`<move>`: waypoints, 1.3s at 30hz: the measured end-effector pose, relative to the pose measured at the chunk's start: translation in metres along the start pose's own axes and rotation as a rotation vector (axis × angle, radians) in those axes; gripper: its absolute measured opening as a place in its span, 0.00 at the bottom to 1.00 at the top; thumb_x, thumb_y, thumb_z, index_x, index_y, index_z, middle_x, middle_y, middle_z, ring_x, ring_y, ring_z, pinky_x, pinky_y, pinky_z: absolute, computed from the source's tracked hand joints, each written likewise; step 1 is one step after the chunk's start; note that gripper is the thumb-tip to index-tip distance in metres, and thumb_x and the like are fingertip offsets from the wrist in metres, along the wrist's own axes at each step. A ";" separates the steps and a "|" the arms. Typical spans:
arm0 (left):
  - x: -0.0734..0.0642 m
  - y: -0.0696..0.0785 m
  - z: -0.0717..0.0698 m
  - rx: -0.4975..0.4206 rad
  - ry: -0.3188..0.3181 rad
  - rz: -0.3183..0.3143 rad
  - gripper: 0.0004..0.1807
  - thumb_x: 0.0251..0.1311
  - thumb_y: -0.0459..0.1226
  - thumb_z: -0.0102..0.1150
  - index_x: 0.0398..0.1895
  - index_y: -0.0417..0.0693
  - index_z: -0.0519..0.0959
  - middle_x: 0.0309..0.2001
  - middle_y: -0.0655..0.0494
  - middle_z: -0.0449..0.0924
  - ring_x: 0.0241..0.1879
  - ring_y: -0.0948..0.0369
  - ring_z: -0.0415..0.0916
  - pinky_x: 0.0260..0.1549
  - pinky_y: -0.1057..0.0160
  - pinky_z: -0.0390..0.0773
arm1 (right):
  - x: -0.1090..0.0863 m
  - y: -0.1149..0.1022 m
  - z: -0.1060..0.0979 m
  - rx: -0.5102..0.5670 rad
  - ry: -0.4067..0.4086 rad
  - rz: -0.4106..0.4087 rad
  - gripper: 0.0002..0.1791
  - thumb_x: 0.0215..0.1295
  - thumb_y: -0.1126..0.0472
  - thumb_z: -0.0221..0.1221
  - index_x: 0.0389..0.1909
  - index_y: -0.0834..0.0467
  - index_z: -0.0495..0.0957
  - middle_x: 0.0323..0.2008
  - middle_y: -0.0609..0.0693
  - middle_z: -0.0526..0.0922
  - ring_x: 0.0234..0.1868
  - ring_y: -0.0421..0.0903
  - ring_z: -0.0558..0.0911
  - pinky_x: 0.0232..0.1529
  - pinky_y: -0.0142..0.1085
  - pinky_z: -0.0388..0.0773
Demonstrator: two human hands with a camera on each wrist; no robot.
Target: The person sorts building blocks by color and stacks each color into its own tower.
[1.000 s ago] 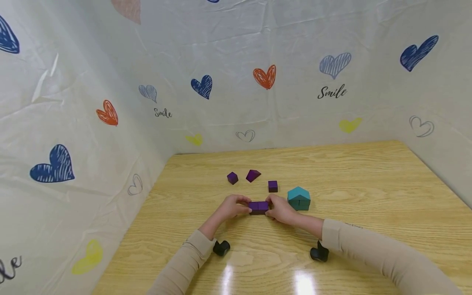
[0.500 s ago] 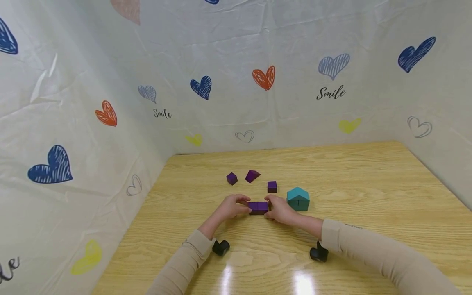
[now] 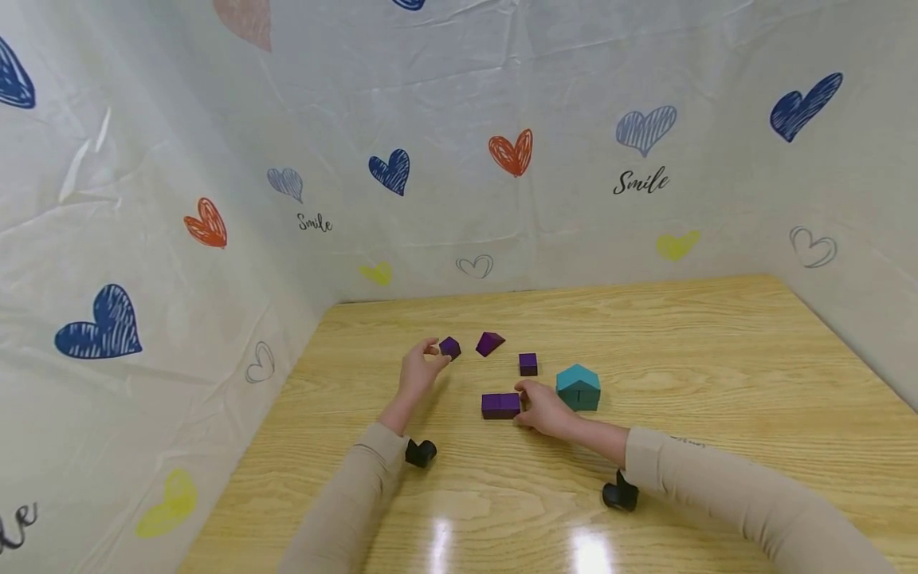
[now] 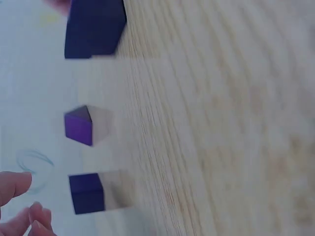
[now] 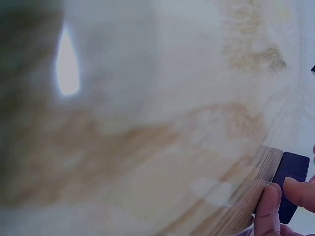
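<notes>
Two purple blocks [image 3: 500, 406] sit side by side and touching, forming a short bar on the wooden table. At the bar's right end my right hand [image 3: 548, 409] holds the block with thumb and fingers; in the right wrist view the fingertips [image 5: 268, 204] overlap the dark block [image 5: 291, 169]. My left hand [image 3: 419, 370] reaches to a single purple cube [image 3: 450, 347] at the back left, thumb and fingers spread apart beside it. The left wrist view shows a gap between the fingers [image 4: 15, 184] and that cube [image 4: 87, 193].
Behind the bar lie a purple wedge-shaped block [image 3: 490, 344] and another purple cube [image 3: 527, 364]. A teal house-shaped stack of blocks [image 3: 578, 388] stands just right of the right hand. A patterned curtain [image 3: 459, 199] encloses the table [image 3: 717, 383] at the back and sides.
My left hand has left the left end of the purple bar and moved up and left to the single cube. The right hand stays at the bar's right end.
</notes>
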State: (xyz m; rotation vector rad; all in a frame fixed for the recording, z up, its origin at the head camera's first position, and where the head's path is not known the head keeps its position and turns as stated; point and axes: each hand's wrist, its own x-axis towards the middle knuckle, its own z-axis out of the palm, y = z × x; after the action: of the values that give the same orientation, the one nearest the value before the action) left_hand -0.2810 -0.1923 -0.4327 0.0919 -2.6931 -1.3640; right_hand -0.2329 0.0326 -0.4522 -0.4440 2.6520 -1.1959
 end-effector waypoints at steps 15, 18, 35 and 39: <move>0.030 -0.019 0.022 0.010 0.075 -0.152 0.25 0.53 0.38 0.63 0.55 0.37 0.71 0.48 0.41 0.75 0.49 0.48 0.72 0.49 0.54 0.70 | -0.001 -0.003 0.003 0.022 0.017 -0.006 0.22 0.50 0.70 0.65 0.46 0.68 0.71 0.30 0.51 0.73 0.23 0.40 0.73 0.21 0.31 0.72; 0.029 -0.018 0.022 0.028 0.102 -0.150 0.22 0.53 0.38 0.63 0.49 0.37 0.74 0.44 0.42 0.77 0.45 0.50 0.73 0.45 0.55 0.71 | 0.000 -0.003 0.004 0.029 0.014 -0.001 0.21 0.50 0.70 0.65 0.46 0.68 0.71 0.28 0.51 0.73 0.21 0.40 0.73 0.21 0.31 0.72; 0.032 -0.018 0.022 0.061 0.061 -0.137 0.18 0.50 0.35 0.66 0.44 0.36 0.76 0.40 0.43 0.78 0.41 0.51 0.74 0.43 0.56 0.72 | -0.002 -0.003 0.003 0.031 0.025 0.005 0.19 0.51 0.71 0.64 0.45 0.67 0.71 0.27 0.50 0.72 0.20 0.40 0.73 0.20 0.32 0.73; 0.032 -0.019 0.021 0.056 0.048 -0.125 0.19 0.50 0.35 0.65 0.45 0.36 0.76 0.40 0.42 0.78 0.42 0.50 0.74 0.43 0.56 0.72 | -0.002 -0.003 0.002 0.031 0.025 0.005 0.19 0.51 0.70 0.64 0.45 0.67 0.71 0.27 0.50 0.72 0.20 0.40 0.73 0.20 0.32 0.72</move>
State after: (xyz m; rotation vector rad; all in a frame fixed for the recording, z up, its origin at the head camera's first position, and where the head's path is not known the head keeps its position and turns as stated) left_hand -0.3153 -0.1897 -0.4577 0.2994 -2.7276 -1.3002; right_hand -0.2296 0.0295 -0.4510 -0.4192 2.6493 -1.2475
